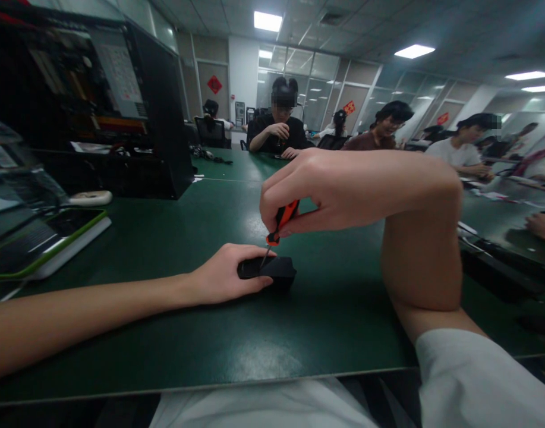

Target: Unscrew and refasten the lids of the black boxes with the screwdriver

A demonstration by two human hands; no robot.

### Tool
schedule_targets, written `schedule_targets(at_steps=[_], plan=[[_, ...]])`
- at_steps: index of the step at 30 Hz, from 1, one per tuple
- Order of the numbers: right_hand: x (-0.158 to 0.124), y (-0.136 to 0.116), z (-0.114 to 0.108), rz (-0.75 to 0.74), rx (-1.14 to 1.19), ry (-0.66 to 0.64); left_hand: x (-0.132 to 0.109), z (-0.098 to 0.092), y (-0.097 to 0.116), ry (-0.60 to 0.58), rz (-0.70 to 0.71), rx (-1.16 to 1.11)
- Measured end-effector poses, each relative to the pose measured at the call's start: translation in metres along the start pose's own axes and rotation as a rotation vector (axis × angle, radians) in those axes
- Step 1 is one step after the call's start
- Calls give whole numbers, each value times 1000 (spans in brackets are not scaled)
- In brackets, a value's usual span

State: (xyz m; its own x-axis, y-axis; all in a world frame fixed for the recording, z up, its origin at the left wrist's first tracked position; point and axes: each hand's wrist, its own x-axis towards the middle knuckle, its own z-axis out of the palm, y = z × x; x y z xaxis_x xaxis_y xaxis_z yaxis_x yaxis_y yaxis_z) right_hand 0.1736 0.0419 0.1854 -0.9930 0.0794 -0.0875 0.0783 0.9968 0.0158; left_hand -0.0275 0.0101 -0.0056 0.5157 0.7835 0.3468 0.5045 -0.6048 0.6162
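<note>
My left hand [225,273] rests on the green table [174,333] and grips a small black block-shaped object [272,270], its fingers wrapped round the near side. Above it, my right hand [339,190] is closed round an orange-and-black screwdriver [283,221] held nearly upright. The thin metal tip points down onto the top of the black object. My right elbow is bent and the forearm rises from the table's front edge.
A white and green device [44,244] lies at the left, next to an open black computer case [120,101]. Several people sit across the table and to the right. A dark flat object [499,261] lies at the right.
</note>
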Motion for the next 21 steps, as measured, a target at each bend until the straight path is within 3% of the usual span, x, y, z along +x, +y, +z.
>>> schedule_targets(at_steps=[4,13,21], plan=[[-2,0,-1,-18,-14,-1,0,1,0,10,13,12],[0,-6,0,133,81,-45,0,1,-3,10,38,-3],[5,-7,1,-92,-89,41,0,1,1,-7,-14,-55]])
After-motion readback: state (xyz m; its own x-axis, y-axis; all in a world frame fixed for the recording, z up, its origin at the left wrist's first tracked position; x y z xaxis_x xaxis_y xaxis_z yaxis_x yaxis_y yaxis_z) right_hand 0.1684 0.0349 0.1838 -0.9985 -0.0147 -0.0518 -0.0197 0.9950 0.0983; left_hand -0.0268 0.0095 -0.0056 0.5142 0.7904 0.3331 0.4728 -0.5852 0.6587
